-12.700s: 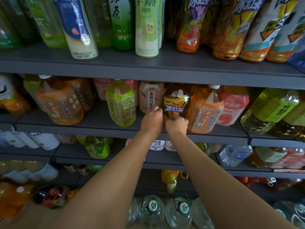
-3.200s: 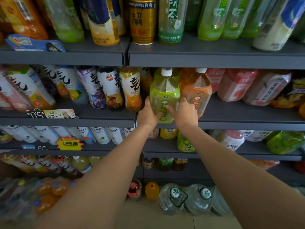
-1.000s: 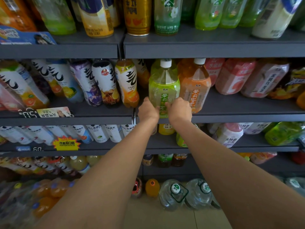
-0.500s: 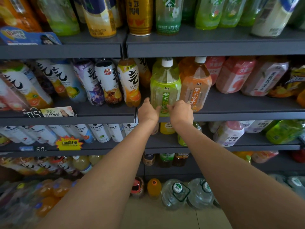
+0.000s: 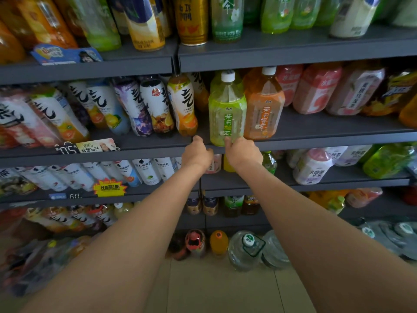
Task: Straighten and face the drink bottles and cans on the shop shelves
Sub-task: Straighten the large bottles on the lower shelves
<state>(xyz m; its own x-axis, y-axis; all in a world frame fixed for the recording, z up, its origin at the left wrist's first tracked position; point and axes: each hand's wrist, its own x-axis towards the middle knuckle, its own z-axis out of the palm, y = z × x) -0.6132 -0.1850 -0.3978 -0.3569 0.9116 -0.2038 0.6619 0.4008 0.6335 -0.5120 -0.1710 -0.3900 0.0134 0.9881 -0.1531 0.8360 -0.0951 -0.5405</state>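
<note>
A green tea bottle [image 5: 226,114] with a white cap stands upright on the middle shelf [image 5: 316,137], its label facing me. An orange tea bottle [image 5: 262,109] stands against its right side. My right hand [image 5: 243,153] is at the green bottle's foot, with curled fingers holding its lower right corner. My left hand [image 5: 197,153] is at the shelf lip just left of the bottle. Its fingers are curled, it holds nothing, and it is a little apart from the bottle.
White-labelled slim bottles [image 5: 155,107] lean in a row to the left. Pink bottles [image 5: 316,89] fill the shelf to the right. The shelf above carries a gold can [image 5: 191,21] and tall bottles. Lower shelves hold more drinks, and water jugs [image 5: 246,250] stand on the floor.
Both hands have dropped slightly from the green bottle's lower body to the shelf lip. My left hand has come off the bottle. The bottle stands where it was.
</note>
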